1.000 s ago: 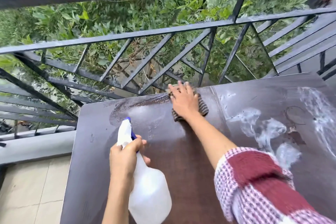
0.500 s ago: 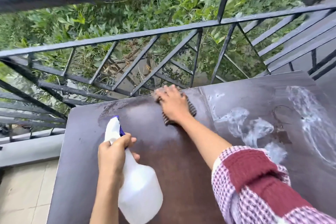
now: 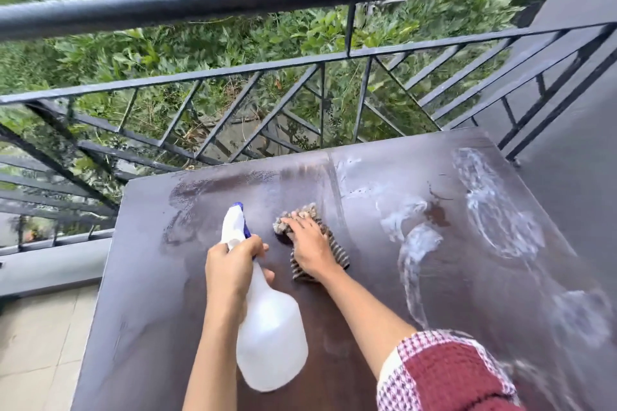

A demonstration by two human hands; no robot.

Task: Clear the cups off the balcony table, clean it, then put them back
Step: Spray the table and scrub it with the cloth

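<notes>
Right hand (image 3: pixel 309 245) and cloth (image 3: pixel 337 248) nearer now, beside spray bottle (image 3: pixel 270 337).

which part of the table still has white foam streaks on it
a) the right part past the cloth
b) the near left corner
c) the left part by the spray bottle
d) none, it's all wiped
a: the white foam streaks lie on the table to the right of the striped cloth under the right hand; the left part looks wiped.
</notes>
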